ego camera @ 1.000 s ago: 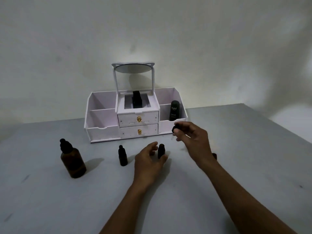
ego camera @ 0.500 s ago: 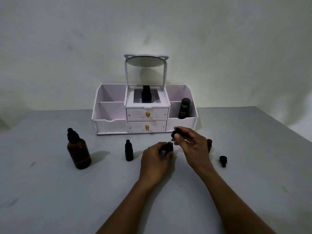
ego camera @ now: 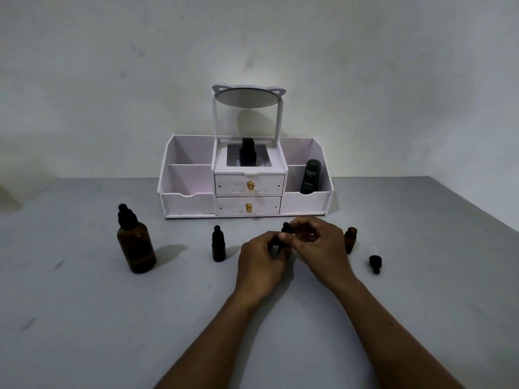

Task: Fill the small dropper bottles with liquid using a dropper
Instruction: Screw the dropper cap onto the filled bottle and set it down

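Observation:
A large amber dropper bottle (ego camera: 136,242) stands at the left of the grey table. A small capped dropper bottle (ego camera: 218,245) stands right of it. My left hand (ego camera: 262,262) grips another small bottle (ego camera: 276,244), mostly hidden by the fingers. My right hand (ego camera: 317,245) pinches a black dropper cap (ego camera: 286,227) directly on top of that bottle. An uncapped small amber bottle (ego camera: 350,239) stands just right of my right hand. Its loose black dropper cap (ego camera: 375,263) lies on the table further right.
A white organiser (ego camera: 179,202) with two drawers, side bins and a small mirror (ego camera: 248,98) stands against the wall behind the bottles. A dark Kahf bottle (ego camera: 310,176) sits in its right bin. The table's right edge (ego camera: 477,204) runs diagonally.
My right hand has lowered the dropper cap onto the small bottle, and my left hand has closed around that bottle. The camera has shifted, so the scene sits more centred.

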The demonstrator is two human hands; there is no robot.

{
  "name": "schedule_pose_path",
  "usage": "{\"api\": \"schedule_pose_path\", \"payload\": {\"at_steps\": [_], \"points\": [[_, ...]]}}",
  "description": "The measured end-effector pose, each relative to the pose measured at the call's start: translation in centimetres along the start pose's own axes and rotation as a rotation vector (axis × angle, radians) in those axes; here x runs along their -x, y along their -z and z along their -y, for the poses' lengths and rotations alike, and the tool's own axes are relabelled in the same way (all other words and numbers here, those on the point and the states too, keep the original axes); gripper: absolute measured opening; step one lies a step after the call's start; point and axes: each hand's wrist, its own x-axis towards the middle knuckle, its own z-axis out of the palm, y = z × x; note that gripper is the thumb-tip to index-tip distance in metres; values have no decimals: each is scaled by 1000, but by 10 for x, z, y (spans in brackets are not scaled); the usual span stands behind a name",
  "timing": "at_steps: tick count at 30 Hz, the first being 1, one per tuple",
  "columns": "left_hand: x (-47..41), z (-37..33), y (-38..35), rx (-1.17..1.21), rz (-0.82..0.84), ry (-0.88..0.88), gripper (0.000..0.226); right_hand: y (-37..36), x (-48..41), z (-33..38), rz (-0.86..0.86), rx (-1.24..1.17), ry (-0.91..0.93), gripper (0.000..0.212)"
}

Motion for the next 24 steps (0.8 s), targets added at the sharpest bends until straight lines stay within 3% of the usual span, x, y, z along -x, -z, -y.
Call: {"api": "schedule_pose_path", "payload": {"at_steps": [13, 18, 24], "points": [[-1, 2, 0, 13, -9, 1, 30, 4, 0, -1, 71, 84, 50, 29], [-1, 2, 0, 12, -5, -1, 32, 3, 1, 0, 98, 69, 39, 50], [-1, 0, -1, 6, -4, 8, 33, 2, 0, 1, 92, 66, 46, 58]]}}
